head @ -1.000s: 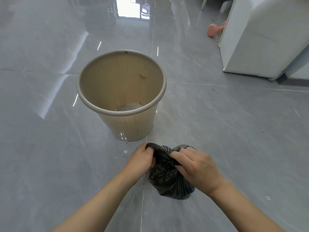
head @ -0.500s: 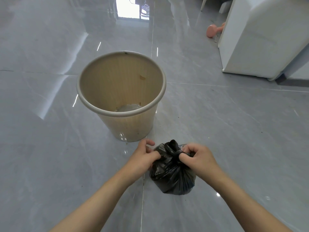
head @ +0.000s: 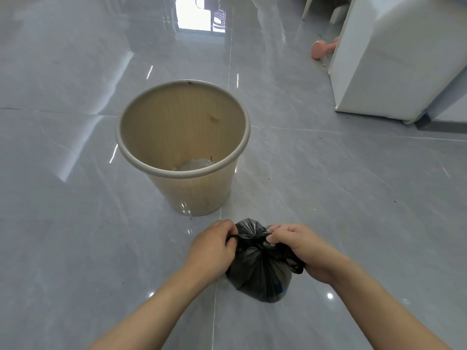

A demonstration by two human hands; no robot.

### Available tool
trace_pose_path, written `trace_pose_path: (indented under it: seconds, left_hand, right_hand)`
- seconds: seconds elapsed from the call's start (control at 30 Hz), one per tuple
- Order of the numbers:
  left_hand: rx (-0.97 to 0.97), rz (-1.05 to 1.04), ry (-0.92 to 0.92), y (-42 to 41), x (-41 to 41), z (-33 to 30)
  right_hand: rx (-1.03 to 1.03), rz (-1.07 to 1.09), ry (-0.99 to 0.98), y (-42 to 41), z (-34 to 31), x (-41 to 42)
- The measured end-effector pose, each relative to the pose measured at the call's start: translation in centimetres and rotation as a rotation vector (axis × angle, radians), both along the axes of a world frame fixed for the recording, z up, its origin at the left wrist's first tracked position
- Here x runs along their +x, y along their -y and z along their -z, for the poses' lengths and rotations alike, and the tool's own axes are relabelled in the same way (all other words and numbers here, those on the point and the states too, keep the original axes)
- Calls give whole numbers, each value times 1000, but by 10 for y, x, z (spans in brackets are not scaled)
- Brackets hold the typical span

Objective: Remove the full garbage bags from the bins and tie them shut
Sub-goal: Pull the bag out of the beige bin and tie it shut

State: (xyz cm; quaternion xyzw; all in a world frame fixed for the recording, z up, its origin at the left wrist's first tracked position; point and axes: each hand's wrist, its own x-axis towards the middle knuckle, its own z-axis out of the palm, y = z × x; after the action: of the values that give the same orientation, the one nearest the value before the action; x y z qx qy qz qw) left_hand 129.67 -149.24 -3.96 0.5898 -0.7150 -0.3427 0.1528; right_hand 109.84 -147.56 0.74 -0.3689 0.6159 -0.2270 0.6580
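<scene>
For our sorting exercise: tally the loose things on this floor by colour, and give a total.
Black: 1, the garbage bag
Beige: 1, the bin
Pink: 1, the pink object by the white cabinet
Total: 3

The grey tiled floor (head: 75,223) lies open to the left and right of the black garbage bag (head: 257,271), which both hands flank. Just ahead of the bag stands the beige waste bin (head: 197,193), blocking the way forward. Further right, well apart, a white cabinet (head: 394,61) closes that side, with a pink object (head: 319,49) beside it.
</scene>
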Motion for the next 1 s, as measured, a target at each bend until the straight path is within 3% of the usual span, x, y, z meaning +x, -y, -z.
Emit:
trace_pose_path:
  seconds: [0.17, 0.43, 0.6, 0.7, 0.77, 0.87, 1.0]
  left_hand:
    - [-25, -30, -57, -3, -4, 0]
    - [55, -46, -50, 1, -8, 3]
    - [149, -95, -153, 8, -5, -5]
    - [190, -58, -319, 0, 0, -16]
    - [183, 25, -346, -7, 2, -22]
    - [103, 115, -216, -12, 0, -23]
    - [-32, 157, 19, -16, -16, -20]
  right_hand:
    - [62, 101, 233, -1, -1, -1]
    - [72, 113, -35, -2, 7, 4]
    - [127, 38, 79, -2, 2, -4]
    - [153, 119, 152, -2, 5, -7]
    - [119, 228, 85, 0, 9, -7]
    - [62, 367, -4, 6, 13, -3]
    - [26, 329, -37, 8, 10, 3]
